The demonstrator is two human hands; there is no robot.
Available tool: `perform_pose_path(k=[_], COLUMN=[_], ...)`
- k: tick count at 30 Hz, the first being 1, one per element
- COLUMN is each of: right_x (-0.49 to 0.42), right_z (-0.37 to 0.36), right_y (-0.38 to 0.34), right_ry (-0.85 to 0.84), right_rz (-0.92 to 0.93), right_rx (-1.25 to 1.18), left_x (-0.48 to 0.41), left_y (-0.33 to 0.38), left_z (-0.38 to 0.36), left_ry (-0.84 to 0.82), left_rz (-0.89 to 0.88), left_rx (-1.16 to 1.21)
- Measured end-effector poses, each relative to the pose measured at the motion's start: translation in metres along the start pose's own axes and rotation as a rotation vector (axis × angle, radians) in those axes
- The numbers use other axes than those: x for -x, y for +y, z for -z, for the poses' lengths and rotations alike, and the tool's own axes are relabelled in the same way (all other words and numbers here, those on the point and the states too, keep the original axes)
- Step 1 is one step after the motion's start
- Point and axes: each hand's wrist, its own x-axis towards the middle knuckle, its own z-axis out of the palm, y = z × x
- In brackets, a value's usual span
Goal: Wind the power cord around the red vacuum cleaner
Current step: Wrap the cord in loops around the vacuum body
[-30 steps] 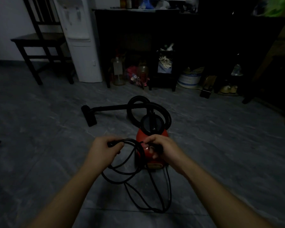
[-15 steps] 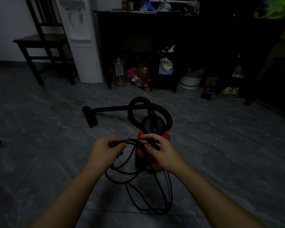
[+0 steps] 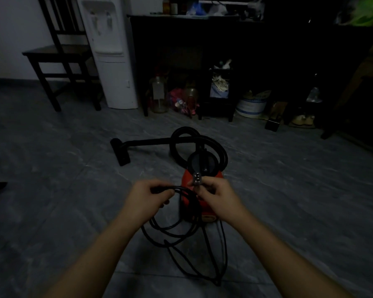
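Fingers (image 3: 206, 187) of the right hand (image 3: 215, 198) pinch the plug (image 3: 197, 181) of the power cord (image 3: 224, 248); the left hand (image 3: 146, 198) grips its gathered loops. The red vacuum cleaner (image 3: 218, 176) stands on the floor (image 3: 73, 190) just beyond both hands. No turn of cord looks laid around it yet, so the actual winding is probably all still to do.

- Two hands: the left hand (image 3: 148, 198) and the right hand (image 3: 215, 197), both bare.
- One red vacuum cleaner (image 3: 207, 208).
- One power cord (image 3: 193, 205), hanging in several loops that are too tangled to count, ending in one plug (image 3: 196, 179).
- One black hose (image 3: 182, 130), one wand (image 3: 149, 141) and one floor nozzle (image 3: 121, 152).
- One dark wooden chair (image 3: 52, 52).
- One white water dispenser (image 3: 114, 61).
- One long dark table (image 3: 181, 39). The clutter on top is too dim to count.
- Two glass jars (image 3: 158, 94) beneath it.
- One white bucket (image 3: 251, 105).
- Two pale shoes (image 3: 303, 120) — one pair.
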Motion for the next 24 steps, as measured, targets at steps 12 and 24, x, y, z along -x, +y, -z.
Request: perform_pose_path(k=[12,24], right_x=[0.004,0.010], right_z=[0.000,-0.009], right_y=[-0.001,-0.009], right_ry=[0.001,0.062], right_rz=[-0.057,0.053], right_rx=[0.066,0.346], left_x=[0.002,0.005], left_y=[0.003,0.007], left_z=[-0.002,-0.005], left_ry=[0.086,0.145], left_rz=[0.047,0.079], left_rx=[0.038,0.326])
